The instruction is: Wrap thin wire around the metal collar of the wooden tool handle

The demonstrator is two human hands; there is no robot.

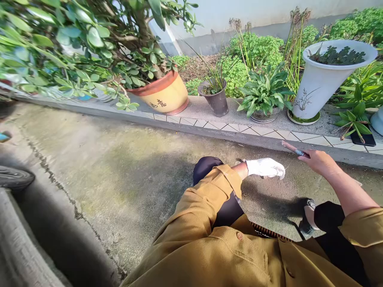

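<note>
Right hand [320, 162], bare, right of frame: fingers clamped on slim tool [295, 150], tip towards tiled ledge [257, 130]. Left hand [265, 167], white-gloved, right of centre: curled; impossible to say whether gripping. Progress: tool readied, apart from white pot [317, 89]; completed or remaining work unclear.

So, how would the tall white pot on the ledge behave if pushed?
Pushed near the rim, the white pot would probably tip fairly easily, as it flares from a narrow foot. The leafy plant inside suggests soil, so it may feel top-heavy. Its smooth, evenly round wall looks stiff rather than floppy.
</note>
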